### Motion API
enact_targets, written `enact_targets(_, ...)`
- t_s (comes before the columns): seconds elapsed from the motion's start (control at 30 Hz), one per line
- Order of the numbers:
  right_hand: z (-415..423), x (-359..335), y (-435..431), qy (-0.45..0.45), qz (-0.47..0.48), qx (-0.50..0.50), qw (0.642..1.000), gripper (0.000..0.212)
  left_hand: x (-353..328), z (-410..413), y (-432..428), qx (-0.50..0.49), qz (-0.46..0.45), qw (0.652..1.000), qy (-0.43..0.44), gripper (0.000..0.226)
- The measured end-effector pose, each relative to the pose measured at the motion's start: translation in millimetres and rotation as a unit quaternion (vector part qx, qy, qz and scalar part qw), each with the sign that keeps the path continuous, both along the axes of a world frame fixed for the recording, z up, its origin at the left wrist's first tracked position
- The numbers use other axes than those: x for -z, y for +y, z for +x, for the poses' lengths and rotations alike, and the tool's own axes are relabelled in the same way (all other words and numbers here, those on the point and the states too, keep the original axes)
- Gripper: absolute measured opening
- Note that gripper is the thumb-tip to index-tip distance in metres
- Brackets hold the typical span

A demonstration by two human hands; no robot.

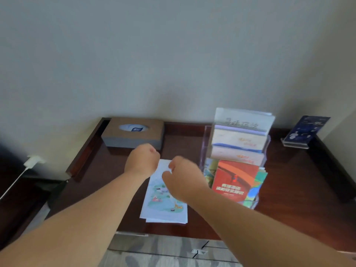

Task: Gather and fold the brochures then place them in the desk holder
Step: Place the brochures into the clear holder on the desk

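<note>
**Pale brochure [165, 207] flat on the dark desk [289, 180]**

Head view: the folded brochure lies just left of the clear desk holder [204, 151], whose tiers hold other leaflets. The left hand [142, 160] is a closed fist with nothing in it, by the sheet's far left corner. The right hand [183, 178] curls over the sheet; too blurred to tell whether it pinches it.

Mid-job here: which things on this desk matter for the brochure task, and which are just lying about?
Job: folded brochure on the desk; clear desk holder, its slots already holding brochures; left hand; right hand.
Lying about: tissue box; blue card stand; white wall charger.
</note>
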State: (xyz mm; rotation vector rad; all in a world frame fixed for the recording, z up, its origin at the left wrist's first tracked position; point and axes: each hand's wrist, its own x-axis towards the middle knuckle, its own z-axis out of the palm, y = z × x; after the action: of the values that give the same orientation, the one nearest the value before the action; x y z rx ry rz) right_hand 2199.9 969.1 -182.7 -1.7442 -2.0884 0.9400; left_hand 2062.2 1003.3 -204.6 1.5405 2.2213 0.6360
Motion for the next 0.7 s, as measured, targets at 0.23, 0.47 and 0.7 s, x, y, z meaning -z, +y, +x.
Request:
enact_targets(0.23,-31,96,0,-0.041,-0.214,0.119,0.969,0.058,101,-28,-20,-0.014,-0.123,0.991,-0.054,0.011)
enact_targets(0.47,-32,117,9,-0.062,-0.236,0.183,0.952,0.064,123,-22,-3,-0.054,-0.145,0.984,-0.083,0.029)
enact_targets(0.7,-28,112,14,-0.007,-0.254,0.214,0.943,0.060,127,-21,3,-0.103,-0.097,0.968,-0.206,0.024)
